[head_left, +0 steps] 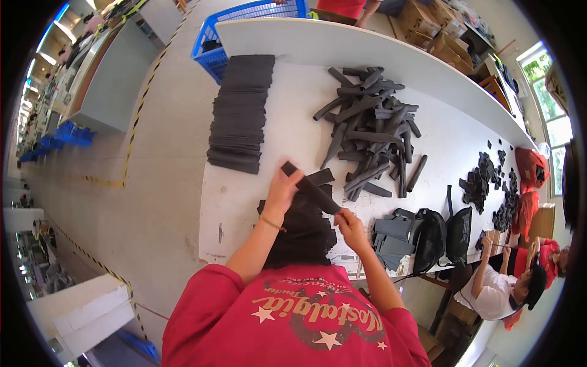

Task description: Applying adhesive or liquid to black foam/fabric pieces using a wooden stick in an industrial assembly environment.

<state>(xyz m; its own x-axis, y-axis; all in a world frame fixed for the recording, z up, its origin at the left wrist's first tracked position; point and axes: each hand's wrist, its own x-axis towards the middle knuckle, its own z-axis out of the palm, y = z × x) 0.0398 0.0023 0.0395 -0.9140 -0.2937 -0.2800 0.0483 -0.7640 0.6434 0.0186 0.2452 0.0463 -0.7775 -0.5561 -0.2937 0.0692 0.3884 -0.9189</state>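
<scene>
Between my two hands a dark grey tube-like piece (318, 197) slants down to the right. My left hand (285, 191) is closed round its upper end, and my right hand (351, 229) pinches its lower end. Right under it, close to my body, lies a pile of black fabric pieces (299, 235), with another dark strip (321, 177) just beyond the held one. Farther off on the white table (293, 110) is a loose heap of similar dark tubes (373, 131). To the left of that heap, flat dark pieces are stacked in a long overlapping row (241, 116).
A pale raised board (367, 46) edges the table's far side, with a blue plastic basket (211, 61) behind its left end. On the right are grey flat pieces (393, 240), black bags (430, 238), black scraps (480, 180) and red bags (531, 168). Other people (501, 293) work at the right.
</scene>
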